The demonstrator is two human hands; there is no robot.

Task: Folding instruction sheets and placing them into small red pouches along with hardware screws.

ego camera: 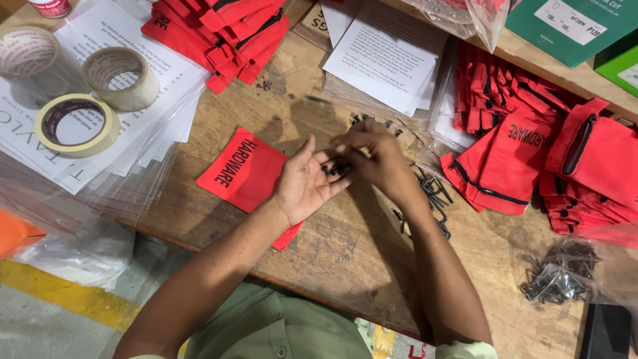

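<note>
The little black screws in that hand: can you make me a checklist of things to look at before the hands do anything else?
1. Left hand open and palm up like a cup: ok.
2. Small black screws resting on the left palm near its fingers: ok; how many, cannot tell.
3. Right hand fingers pinching at the screws: ok; whether one is gripped, cannot tell.
4. Flat red pouch lying on the wooden table beside the left hand: ok; open or zipped, cannot tell.
5. Black bent keys lying loose by the right wrist: ok.
6. Tape rolls away from the hands, on the papers: ok.
</note>
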